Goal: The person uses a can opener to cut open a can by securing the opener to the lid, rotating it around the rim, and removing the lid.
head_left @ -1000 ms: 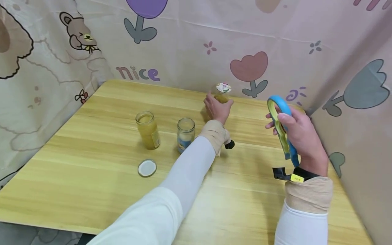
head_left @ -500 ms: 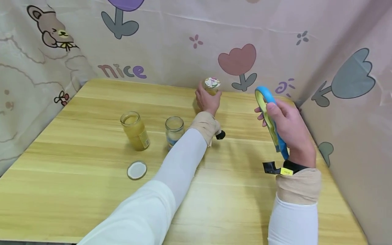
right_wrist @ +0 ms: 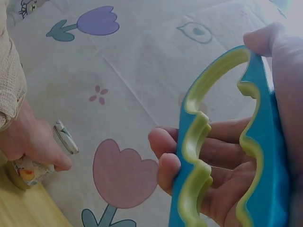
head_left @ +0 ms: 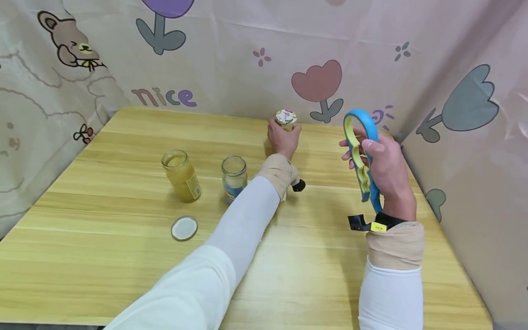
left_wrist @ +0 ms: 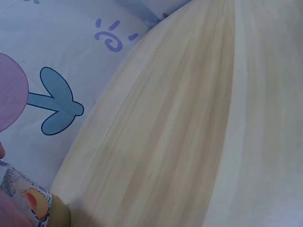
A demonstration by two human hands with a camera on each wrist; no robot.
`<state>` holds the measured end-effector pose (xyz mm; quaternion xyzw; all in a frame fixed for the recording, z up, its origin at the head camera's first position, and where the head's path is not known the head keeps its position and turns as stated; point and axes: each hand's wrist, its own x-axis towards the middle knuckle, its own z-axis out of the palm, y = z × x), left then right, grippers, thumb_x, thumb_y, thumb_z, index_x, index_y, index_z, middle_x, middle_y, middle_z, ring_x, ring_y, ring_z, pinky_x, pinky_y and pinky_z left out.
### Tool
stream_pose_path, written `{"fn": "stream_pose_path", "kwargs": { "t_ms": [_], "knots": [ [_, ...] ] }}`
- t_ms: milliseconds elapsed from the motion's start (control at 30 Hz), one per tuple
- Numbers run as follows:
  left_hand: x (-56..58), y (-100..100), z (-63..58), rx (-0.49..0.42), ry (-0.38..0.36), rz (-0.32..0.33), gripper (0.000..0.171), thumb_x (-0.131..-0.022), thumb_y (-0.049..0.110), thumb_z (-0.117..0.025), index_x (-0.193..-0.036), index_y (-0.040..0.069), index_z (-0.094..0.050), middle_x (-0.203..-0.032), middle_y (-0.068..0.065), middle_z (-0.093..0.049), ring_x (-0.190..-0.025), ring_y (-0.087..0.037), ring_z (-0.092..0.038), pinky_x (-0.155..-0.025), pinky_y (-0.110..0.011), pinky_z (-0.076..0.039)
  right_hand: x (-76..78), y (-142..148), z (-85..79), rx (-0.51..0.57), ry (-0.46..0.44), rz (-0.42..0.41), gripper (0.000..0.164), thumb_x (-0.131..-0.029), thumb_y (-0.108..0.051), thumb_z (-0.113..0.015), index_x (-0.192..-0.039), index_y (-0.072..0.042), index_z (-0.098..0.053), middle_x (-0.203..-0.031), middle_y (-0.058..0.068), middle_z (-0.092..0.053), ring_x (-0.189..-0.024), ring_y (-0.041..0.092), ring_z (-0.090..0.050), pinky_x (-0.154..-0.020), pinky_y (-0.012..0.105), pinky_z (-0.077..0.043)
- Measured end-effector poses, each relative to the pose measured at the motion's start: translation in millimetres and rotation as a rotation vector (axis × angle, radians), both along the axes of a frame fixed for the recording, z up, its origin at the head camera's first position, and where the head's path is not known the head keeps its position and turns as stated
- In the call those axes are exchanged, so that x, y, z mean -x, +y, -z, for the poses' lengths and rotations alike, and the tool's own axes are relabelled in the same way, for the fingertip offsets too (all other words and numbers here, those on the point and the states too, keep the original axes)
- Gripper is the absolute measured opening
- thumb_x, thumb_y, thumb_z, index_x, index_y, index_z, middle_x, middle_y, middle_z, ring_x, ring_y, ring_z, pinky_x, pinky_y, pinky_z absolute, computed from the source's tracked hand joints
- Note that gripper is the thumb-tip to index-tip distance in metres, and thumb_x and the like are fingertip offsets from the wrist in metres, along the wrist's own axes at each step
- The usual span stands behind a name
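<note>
Head view shows a person's left hand point(head_left: 284, 138) reaching to the far side of the tabletop point(head_left: 123, 279), its fingers and thumb curved round a small lidded jar point(head_left: 286, 116). They are spread only as wide as the jar between them. The jar is near the back edge, close to the hanging cloth point(head_left: 231, 68), with its white, colour-patterned lid showing above the fingers; in the head view its base is hidden by the hand. Both wrist views show a fruit picture on its label.

Raised on the right, the right hand point(head_left: 389, 167) holds a blue-and-yellow opener point(head_left: 355, 153), well apart from the lidded jar. The thumb lies against the blue outer side, and the fingers are partly curled behind it, two fingertips showing at the other arm in the right wrist view. The opener stands roughly upright, its rounded end on top, its two arms spread with a gap between their wavy yellow inner edges.

To the left of the left forearm point(head_left: 251, 211), a lidless yellow-filled jar point(head_left: 181, 179) stands near a lidless clear jar point(head_left: 234, 178) with a blue label, the latter just beside the sleeve. Nearer the person, a loose lid point(head_left: 184, 228) lies flat, its white inside facing up.
</note>
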<state>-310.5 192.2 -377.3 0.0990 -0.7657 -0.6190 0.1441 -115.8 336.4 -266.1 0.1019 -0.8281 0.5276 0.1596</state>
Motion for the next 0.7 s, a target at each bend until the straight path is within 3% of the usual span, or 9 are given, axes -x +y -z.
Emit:
{"fn": "stream_pose_path", "kwargs": {
  "t_ms": [167,233,467,700],
  "knots": [
    [-9.4,0.4,1.8,-0.001,-0.014,-0.005,0.065,-0.072,0.031,-0.077,-0.126,0.015,-0.044,-0.115,0.002,-0.054,-0.11,-0.015,-0.05,-0.096,-0.029,-0.04,-1.6,-4.2,0.4,-0.021,0.058,0.068,0.043,-0.1,-0.029,-0.034,-0.134,-0.012,-0.054,-0.114,0.012,-0.064,-0.081,0.02,-0.063,-0.064,0.029,-0.05],
    [-13.2,0.4,3.3,0.007,-0.014,-0.008,0.066,-0.071,0.032,-0.077,-0.126,0.015,-0.045,-0.114,0.002,-0.054,-0.109,-0.015,-0.05,-0.097,-0.03,-0.039,-1.4,-5.3,0.7,-0.027,0.08,0.059,0.042,-0.101,-0.031,-0.035,-0.136,-0.015,-0.053,-0.116,0.012,-0.062,-0.084,0.02,-0.062,-0.065,0.028,-0.05],
    [-28.1,-5.4,6.2,0.0,0.015,0.01,0.063,-0.071,0.031,-0.076,-0.124,0.014,-0.047,-0.112,0.001,-0.055,-0.107,-0.016,-0.05,-0.096,-0.03,-0.039,0.9,-10.6,1.4,0.19,0.09,-0.225,0.047,-0.104,-0.033,-0.033,-0.146,-0.012,-0.041,-0.115,0.022,-0.053,-0.077,0.022,-0.063,-0.058,0.026,-0.055],
    [-41.1,-9.3,7.1,0.049,0.046,0.083,0.062,-0.072,0.033,-0.073,-0.125,0.012,-0.046,-0.11,0.0,-0.054,-0.104,-0.016,-0.051,-0.093,-0.03,-0.041,-4.7,-12.0,0.2,0.121,0.095,-0.211,0.048,-0.105,-0.035,-0.03,-0.147,-0.013,-0.04,-0.116,0.014,-0.055,-0.072,0.021,-0.053,-0.055,0.023,-0.047]
  ]
}}
